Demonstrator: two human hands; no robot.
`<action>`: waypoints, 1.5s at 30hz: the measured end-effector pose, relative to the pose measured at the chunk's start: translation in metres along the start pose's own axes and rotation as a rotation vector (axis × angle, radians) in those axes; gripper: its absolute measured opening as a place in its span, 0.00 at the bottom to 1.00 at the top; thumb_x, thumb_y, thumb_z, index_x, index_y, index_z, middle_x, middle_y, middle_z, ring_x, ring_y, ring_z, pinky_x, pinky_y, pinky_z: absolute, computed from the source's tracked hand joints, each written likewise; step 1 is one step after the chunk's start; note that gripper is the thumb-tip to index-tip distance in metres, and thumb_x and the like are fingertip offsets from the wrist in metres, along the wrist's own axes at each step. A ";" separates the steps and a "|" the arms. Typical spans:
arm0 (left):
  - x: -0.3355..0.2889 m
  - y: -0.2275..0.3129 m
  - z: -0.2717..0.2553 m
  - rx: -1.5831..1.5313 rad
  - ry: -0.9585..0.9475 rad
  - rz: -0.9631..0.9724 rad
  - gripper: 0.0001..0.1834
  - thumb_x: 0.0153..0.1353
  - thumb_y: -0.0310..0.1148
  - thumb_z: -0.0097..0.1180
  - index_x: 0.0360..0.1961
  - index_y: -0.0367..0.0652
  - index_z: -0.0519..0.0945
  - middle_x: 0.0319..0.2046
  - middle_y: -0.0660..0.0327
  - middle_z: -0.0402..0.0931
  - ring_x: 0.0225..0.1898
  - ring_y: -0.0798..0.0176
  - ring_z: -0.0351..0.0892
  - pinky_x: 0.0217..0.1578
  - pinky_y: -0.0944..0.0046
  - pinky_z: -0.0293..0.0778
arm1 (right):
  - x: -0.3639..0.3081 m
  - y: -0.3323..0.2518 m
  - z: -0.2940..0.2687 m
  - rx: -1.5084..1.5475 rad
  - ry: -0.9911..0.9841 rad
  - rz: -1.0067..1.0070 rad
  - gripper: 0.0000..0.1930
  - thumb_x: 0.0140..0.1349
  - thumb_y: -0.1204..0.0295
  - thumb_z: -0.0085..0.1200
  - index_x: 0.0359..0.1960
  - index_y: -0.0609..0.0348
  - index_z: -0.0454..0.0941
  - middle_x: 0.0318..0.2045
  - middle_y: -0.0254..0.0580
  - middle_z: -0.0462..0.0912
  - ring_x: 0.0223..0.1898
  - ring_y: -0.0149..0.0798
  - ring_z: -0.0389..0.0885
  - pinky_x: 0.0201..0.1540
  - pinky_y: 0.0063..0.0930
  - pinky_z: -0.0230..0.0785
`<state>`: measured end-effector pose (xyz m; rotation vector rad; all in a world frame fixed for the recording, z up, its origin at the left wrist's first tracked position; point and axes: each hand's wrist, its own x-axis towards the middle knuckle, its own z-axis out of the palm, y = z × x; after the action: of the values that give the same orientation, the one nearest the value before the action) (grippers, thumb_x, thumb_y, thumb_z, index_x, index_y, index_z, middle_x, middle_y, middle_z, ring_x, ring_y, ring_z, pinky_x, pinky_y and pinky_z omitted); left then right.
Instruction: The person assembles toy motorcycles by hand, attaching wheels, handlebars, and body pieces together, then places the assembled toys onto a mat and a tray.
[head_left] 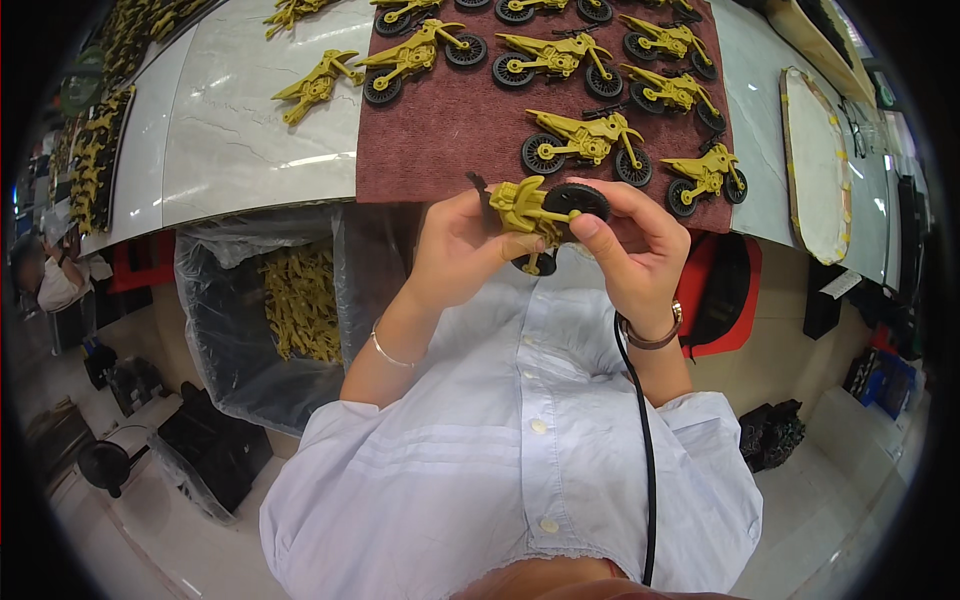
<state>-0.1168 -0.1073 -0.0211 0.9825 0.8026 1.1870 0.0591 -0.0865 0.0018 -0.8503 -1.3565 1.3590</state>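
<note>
Both your hands grip one yellow toy motorcycle just below the maroon mat: left hand holds its body, right hand pinches the black wheel.

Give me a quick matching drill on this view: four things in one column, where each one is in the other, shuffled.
Things:
1. Toy motorcycle being assembled
2. Black wheel
3. Finished toy motorcycles
4. Loose yellow frames

Places:
A. In the clear plastic bag below the table edge
B. Lined up on the dark red cloth
C. Held in the left hand
D. Under the fingertips of the right hand

Pairs: 1-C, 2-D, 3-B, 4-A
</note>
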 end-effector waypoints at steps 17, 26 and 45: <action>-0.006 -0.014 -0.007 -0.422 -0.032 0.072 0.23 0.44 0.20 0.64 0.44 0.32 0.71 0.37 0.54 0.77 0.37 0.64 0.78 0.36 0.68 0.77 | -0.004 -0.011 0.019 -0.375 -0.128 -0.205 0.22 0.46 0.78 0.61 0.47 0.64 0.73 0.40 0.48 0.79 0.38 0.41 0.80 0.39 0.26 0.72; -0.008 -0.002 0.003 -0.407 0.111 -0.011 0.25 0.42 0.19 0.65 0.44 0.31 0.71 0.38 0.55 0.76 0.39 0.64 0.77 0.40 0.65 0.75 | -0.007 -0.007 0.027 -0.365 -0.018 -0.196 0.22 0.47 0.78 0.60 0.47 0.66 0.72 0.38 0.49 0.79 0.36 0.41 0.80 0.38 0.26 0.72; -0.007 0.008 0.011 -0.053 0.119 0.147 0.24 0.42 0.17 0.65 0.42 0.32 0.72 0.36 0.56 0.77 0.36 0.65 0.78 0.38 0.66 0.77 | -0.010 0.005 0.023 -0.262 0.011 -0.158 0.17 0.47 0.81 0.59 0.42 0.67 0.75 0.35 0.47 0.80 0.31 0.34 0.81 0.31 0.21 0.72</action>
<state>-0.1117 -0.1159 -0.0096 0.9460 0.7990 1.3973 0.0387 -0.1021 -0.0017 -0.9000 -1.5813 1.0694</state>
